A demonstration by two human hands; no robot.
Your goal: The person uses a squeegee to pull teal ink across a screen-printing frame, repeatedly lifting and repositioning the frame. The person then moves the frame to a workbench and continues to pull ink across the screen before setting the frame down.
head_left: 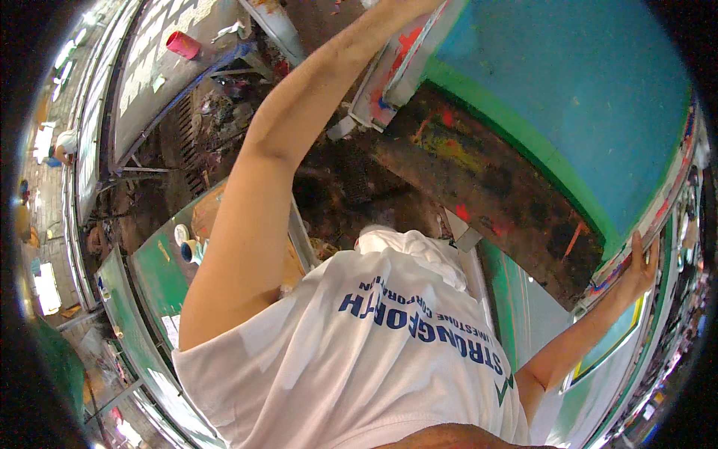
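A large screen frame, with a teal-blue surface and green border, fills the upper right above a dark, paint-stained board. My left hand reaches to the frame's upper left side at the picture's top edge; its fingers are hidden. My right hand grips the frame's lower right rim, fingers curled onto the paint-marked edge. A pale, red-and-blue stained bar runs along the frame's left side.
Left, a pale table holds a red container. Below it are green boards with small cups and a grimy floor. A co-worker is at the far left. More green-edged panels lie at lower right.
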